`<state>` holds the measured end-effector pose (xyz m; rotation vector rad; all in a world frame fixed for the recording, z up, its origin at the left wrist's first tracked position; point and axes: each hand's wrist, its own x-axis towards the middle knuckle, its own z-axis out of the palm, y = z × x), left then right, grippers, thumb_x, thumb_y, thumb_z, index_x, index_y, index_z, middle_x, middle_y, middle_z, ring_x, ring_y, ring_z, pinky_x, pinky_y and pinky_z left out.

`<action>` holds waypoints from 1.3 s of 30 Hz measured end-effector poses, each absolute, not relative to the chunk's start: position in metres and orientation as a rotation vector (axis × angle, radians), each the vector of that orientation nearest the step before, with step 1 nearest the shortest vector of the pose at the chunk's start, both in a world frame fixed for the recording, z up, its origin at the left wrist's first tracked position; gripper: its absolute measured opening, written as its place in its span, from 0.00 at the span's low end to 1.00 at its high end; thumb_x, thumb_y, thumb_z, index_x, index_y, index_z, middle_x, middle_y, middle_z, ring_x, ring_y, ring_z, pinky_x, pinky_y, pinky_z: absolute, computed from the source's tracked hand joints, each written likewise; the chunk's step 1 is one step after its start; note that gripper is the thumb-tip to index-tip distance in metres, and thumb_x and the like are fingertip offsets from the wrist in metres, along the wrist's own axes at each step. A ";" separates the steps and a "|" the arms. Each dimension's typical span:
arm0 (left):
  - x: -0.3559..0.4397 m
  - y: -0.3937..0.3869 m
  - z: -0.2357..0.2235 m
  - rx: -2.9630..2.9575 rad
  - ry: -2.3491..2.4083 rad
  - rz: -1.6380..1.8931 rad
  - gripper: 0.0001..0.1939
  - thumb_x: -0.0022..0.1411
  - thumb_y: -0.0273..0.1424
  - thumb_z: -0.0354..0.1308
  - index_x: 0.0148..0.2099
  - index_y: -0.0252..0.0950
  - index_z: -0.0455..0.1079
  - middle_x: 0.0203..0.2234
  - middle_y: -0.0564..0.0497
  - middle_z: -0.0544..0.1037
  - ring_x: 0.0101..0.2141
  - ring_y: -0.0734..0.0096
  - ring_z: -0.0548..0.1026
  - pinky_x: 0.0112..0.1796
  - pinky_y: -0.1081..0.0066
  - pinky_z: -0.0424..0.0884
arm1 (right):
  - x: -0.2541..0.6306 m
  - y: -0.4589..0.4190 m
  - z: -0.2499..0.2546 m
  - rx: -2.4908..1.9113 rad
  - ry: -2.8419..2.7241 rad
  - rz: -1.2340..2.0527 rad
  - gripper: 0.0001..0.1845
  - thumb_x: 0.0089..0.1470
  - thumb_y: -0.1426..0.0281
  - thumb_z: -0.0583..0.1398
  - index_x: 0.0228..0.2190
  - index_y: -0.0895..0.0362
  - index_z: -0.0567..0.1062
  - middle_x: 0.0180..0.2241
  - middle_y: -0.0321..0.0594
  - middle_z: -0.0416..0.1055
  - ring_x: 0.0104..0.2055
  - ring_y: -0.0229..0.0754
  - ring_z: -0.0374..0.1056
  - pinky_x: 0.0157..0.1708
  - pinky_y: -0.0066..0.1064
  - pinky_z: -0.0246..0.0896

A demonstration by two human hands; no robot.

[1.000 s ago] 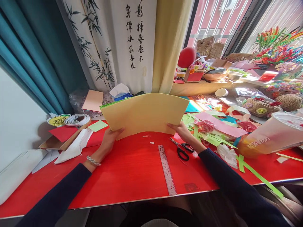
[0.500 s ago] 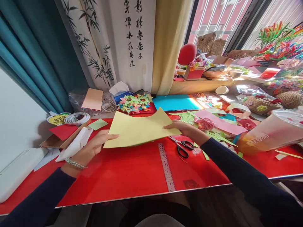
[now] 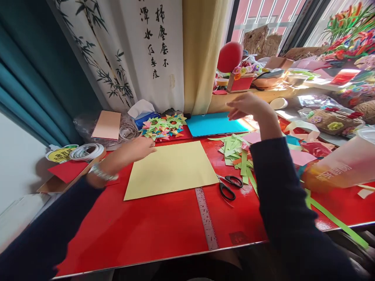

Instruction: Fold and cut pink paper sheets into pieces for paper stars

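A pale yellow sheet of paper (image 3: 172, 169) lies flat on the red tabletop. My left hand (image 3: 133, 154) is at its upper left corner, somewhat blurred, fingers stretched to the right; I cannot tell whether they touch the sheet. My right hand (image 3: 249, 106) is raised off the sheet near the right end of the blue paper (image 3: 212, 124), fingers loosely bent and apart, nothing in them. Black-handled scissors (image 3: 228, 187) lie by the sheet's right edge. Below the sheet, a clear ruler (image 3: 206, 218) points toward the table's front edge.
Green paper strips (image 3: 234, 150) are piled right of the sheet, near a large plastic cup (image 3: 336, 166). Folded paper stars (image 3: 164, 127) sit behind it. At left stands a cardboard tray (image 3: 58, 183) with a white tape roll (image 3: 87, 151). Craft flowers crowd the windowsill.
The yellow sheet, held up by both hands before, now lies on the table. My right hand has let go and moved up and back. My left hand has shifted slightly up. The view has tilted down.
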<state>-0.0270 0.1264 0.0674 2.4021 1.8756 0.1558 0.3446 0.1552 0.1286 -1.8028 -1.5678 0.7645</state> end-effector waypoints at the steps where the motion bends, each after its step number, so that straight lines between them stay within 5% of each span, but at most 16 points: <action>1: -0.002 0.143 0.067 2.478 1.782 0.137 0.14 0.56 0.43 0.58 0.36 0.37 0.73 0.32 0.47 0.78 0.39 0.58 0.76 0.37 0.69 0.67 | 0.344 0.163 0.129 -1.754 -1.555 0.728 0.11 0.62 0.65 0.54 0.36 0.60 0.72 0.25 0.42 0.75 0.28 0.38 0.73 0.31 0.30 0.71; 8: 0.145 0.238 0.028 2.821 1.211 0.088 0.23 0.63 0.41 0.56 0.56 0.33 0.64 0.55 0.41 0.66 0.53 0.56 0.66 0.51 0.55 0.65 | 0.346 0.192 0.079 -1.714 -1.663 0.969 0.12 0.52 0.65 0.65 0.26 0.61 0.74 0.27 0.45 0.77 0.25 0.40 0.73 0.30 0.31 0.71; 14: 0.168 0.288 0.018 2.808 1.088 0.085 0.14 0.65 0.37 0.54 0.49 0.34 0.68 0.46 0.46 0.73 0.43 0.65 0.73 0.44 0.60 0.72 | 0.392 0.201 0.062 -1.917 -1.493 1.047 0.16 0.56 0.59 0.61 0.32 0.63 0.74 0.27 0.45 0.76 0.26 0.39 0.73 0.30 0.33 0.69; 18: 0.160 0.304 0.007 2.773 1.238 0.296 0.15 0.66 0.37 0.53 0.50 0.34 0.68 0.45 0.45 0.73 0.42 0.65 0.73 0.44 0.59 0.72 | 0.390 0.212 0.048 -1.943 -1.415 1.181 0.16 0.60 0.61 0.57 0.41 0.62 0.72 0.36 0.42 0.73 0.34 0.37 0.71 0.35 0.33 0.70; 24: 0.153 0.295 -0.003 2.789 1.252 0.483 0.22 0.70 0.28 0.38 0.62 0.41 0.58 0.56 0.47 0.68 0.48 0.66 0.72 0.44 0.71 0.68 | 0.388 0.224 0.032 -1.960 -1.323 1.285 0.17 0.60 0.64 0.58 0.47 0.60 0.70 0.46 0.45 0.69 0.42 0.42 0.69 0.41 0.38 0.68; 31: 0.162 0.278 0.006 2.902 1.198 0.285 0.22 0.59 0.46 0.56 0.55 0.46 0.69 0.58 0.49 0.64 0.43 0.57 0.74 0.42 0.67 0.67 | 0.401 0.217 0.040 -1.978 -1.237 1.218 0.15 0.60 0.64 0.57 0.46 0.60 0.70 0.43 0.43 0.70 0.40 0.40 0.70 0.38 0.36 0.69; 39: 0.163 0.282 -0.002 2.978 1.263 0.306 0.16 0.67 0.33 0.45 0.50 0.37 0.71 0.45 0.44 0.75 0.44 0.57 0.74 0.40 0.67 0.66 | 0.396 0.217 0.045 -1.994 -1.169 1.210 0.14 0.61 0.65 0.57 0.45 0.60 0.71 0.41 0.42 0.71 0.37 0.38 0.70 0.35 0.34 0.69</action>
